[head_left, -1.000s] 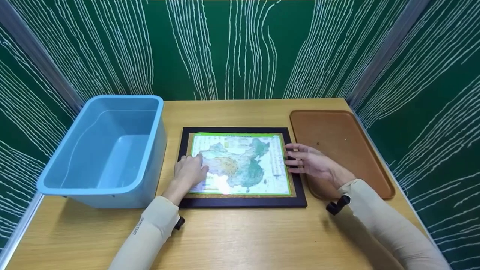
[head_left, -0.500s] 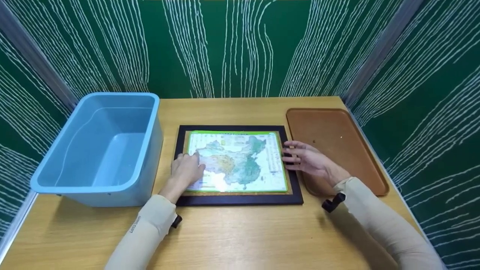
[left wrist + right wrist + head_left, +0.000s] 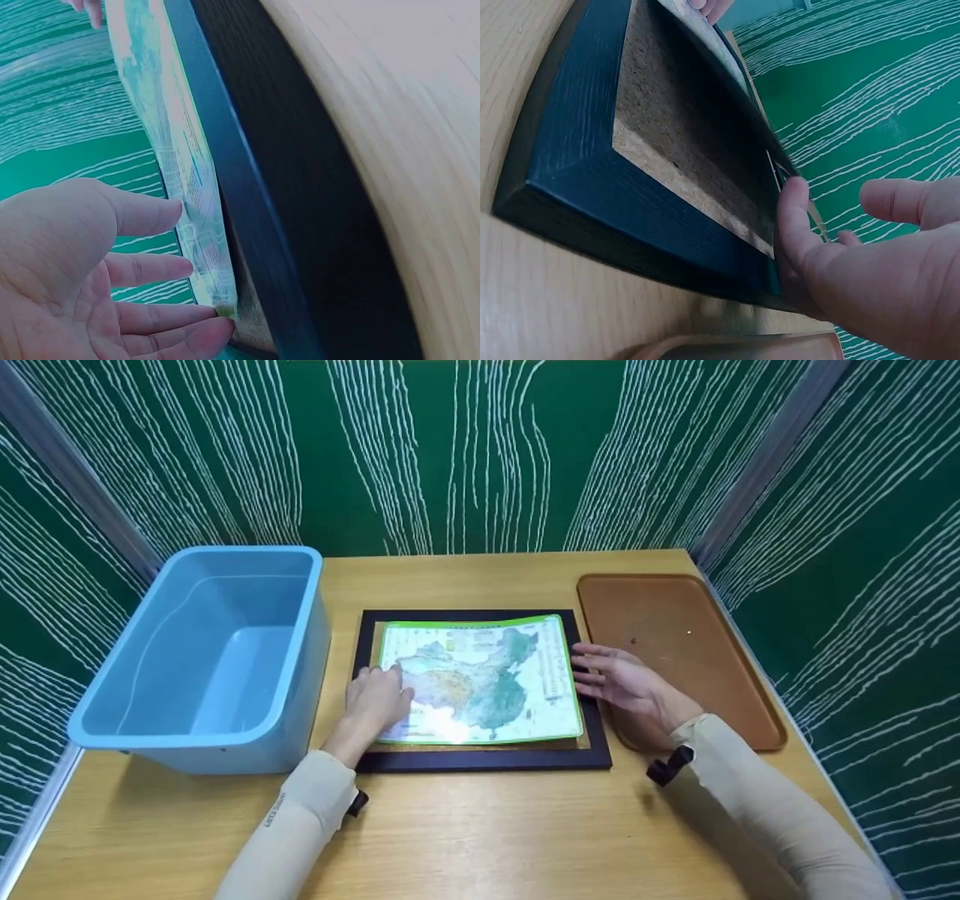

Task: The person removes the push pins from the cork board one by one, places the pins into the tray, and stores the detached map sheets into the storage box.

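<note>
A green-edged map sheet (image 3: 480, 682) lies over the brown backing board (image 3: 697, 187) of a black picture frame (image 3: 480, 761). Its right side is raised, and the right wrist view shows a gap and shadow beneath. My left hand (image 3: 377, 697) rests at the sheet's left side; in the left wrist view its fairly straight fingers (image 3: 154, 315) reach the sheet's edge. My right hand (image 3: 630, 682), fingers extended and slightly spread, is at the sheet's right edge. In the right wrist view a fingertip is right by the lifted edge, while the thumb (image 3: 892, 199) stands apart.
A deep blue plastic tub (image 3: 202, 660) stands left of the frame. To the right, a brown tray (image 3: 675, 615) lies beneath the right forearm, with small specks on it. Green walls (image 3: 510, 457) with white wavy lines enclose the wooden table (image 3: 480, 840).
The sheet's right side has risen off the backing board and bows upward, while earlier it lay flat. Both hands stay in nearly the same places; the head view shifts slightly.
</note>
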The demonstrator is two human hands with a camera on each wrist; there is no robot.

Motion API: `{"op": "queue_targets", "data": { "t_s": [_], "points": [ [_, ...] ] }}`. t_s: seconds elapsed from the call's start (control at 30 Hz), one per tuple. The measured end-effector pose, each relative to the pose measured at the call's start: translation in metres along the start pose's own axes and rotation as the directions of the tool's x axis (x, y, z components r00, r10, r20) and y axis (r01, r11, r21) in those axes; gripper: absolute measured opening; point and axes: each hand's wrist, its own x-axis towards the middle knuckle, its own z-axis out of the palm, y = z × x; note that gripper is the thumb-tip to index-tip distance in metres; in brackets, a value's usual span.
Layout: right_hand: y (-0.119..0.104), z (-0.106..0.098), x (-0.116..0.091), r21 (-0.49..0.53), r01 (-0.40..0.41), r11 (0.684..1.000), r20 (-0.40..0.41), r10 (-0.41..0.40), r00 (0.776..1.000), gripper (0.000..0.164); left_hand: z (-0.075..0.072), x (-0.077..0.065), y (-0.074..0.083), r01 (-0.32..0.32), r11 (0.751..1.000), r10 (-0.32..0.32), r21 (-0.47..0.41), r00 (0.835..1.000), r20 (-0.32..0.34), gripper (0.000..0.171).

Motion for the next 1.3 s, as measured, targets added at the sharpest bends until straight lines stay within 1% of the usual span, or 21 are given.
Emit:
{"op": "queue_targets", "data": {
  "t_s": [0.07,0.2,0.37,0.43,0.57,0.7,0.8,0.87,1.1,1.3],
  "points": [
    [0.001,0.001,0.001,-0.019,-0.018,1.0,0.011,0.019,1.0,0.057,0.0,-0.001,0.0,-0.004,1.0,0.004,0.001,1.0,-0.002,0.055],
    [0.002,0.003,0.003,-0.035,-0.052,0.998,0.037,0.053,0.998,0.06,0.0,0.0,-0.001,0.001,1.0,-0.001,-0.004,1.0,-0.005,0.053],
    [0.004,0.002,0.004,-0.056,-0.057,0.997,0.065,0.061,0.996,0.061,-0.001,0.002,-0.002,0.01,0.999,-0.011,-0.033,1.0,-0.017,0.051],
    [0.006,0.0,0.004,-0.069,-0.067,0.995,0.07,0.072,0.995,0.065,-0.001,0.002,-0.002,0.018,0.999,-0.019,-0.05,1.0,-0.015,0.051],
    [0.011,-0.004,0.005,-0.161,-0.08,0.984,0.062,0.091,0.994,0.074,-0.001,0.003,-0.001,0.043,0.996,-0.043,-0.08,0.999,0.006,0.052],
    [0.014,-0.007,0.008,-0.254,-0.042,0.966,0.029,0.051,0.998,0.076,-0.003,0.006,0.001,0.043,0.995,-0.043,-0.088,0.999,-0.002,0.053],
    [0.014,-0.008,0.011,-0.269,-0.02,0.963,0.015,0.025,1.0,0.075,-0.004,0.01,0.003,0.041,0.996,-0.042,-0.082,0.999,-0.015,0.053],
    [0.012,-0.008,0.012,-0.279,-0.021,0.96,0.012,0.025,1.0,0.075,-0.004,0.011,0.004,0.047,0.996,-0.048,-0.076,0.999,-0.012,0.053],
    [0.009,-0.005,0.015,-0.328,-0.05,0.943,0.029,0.063,0.998,0.08,-0.002,0.009,0.002,0.075,0.994,-0.075,-0.075,0.997,0.005,0.052],
    [0.013,-0.004,0.012,-0.311,-0.09,0.946,0.029,0.104,0.994,0.08,0.002,0.006,0.001,0.085,0.994,-0.084,-0.064,0.996,0.017,0.053]
  ]
}}
